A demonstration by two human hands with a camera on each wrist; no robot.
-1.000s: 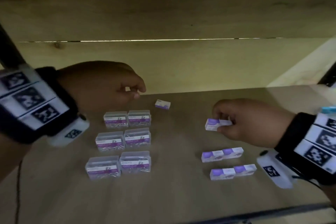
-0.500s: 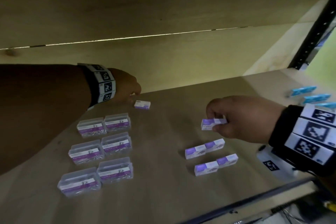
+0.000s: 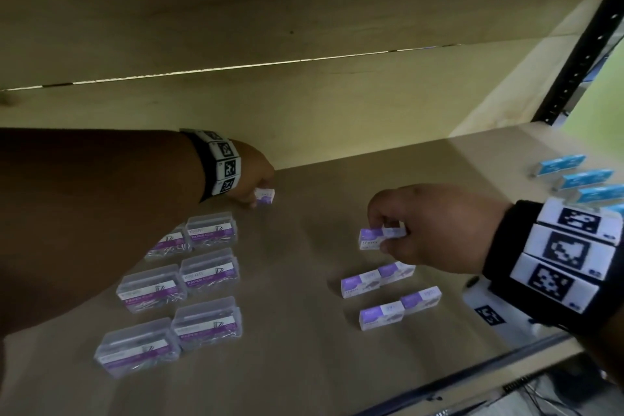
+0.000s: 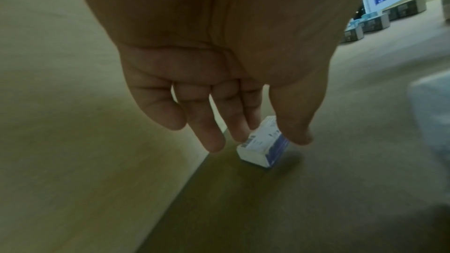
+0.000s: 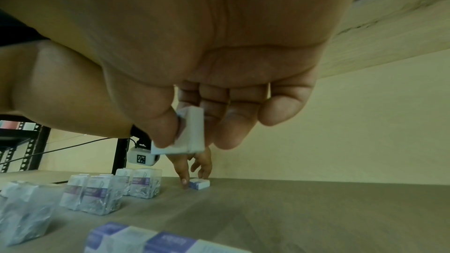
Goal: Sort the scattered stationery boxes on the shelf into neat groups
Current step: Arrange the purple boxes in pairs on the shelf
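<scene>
A small purple-and-white staples box point(image 3: 265, 196) lies alone near the shelf's back wall. My left hand point(image 3: 252, 202) reaches it; in the left wrist view the fingers point(image 4: 214, 141) and thumb come down on either side of this box point(image 4: 263, 147), which still lies on the shelf. My right hand point(image 3: 383, 241) pinches another staples box point(image 3: 371, 238) between thumb and fingers just above the shelf, seen end-on in the right wrist view point(image 5: 192, 132). Below it lie two rows of paired staples boxes point(image 3: 376, 279) point(image 3: 400, 307).
Several clear paper-clip boxes point(image 3: 209, 272) stand in two columns at the left, under my left forearm. Blue boxes point(image 3: 584, 179) line up at the far right. A black upright point(image 3: 580, 44) and the shelf's dark front edge point(image 3: 472, 378) bound the space.
My left hand has reached forward from above the paper-clip boxes and dropped onto the lone far box. My right hand has kept its box at about the same spot. The head view swung right.
</scene>
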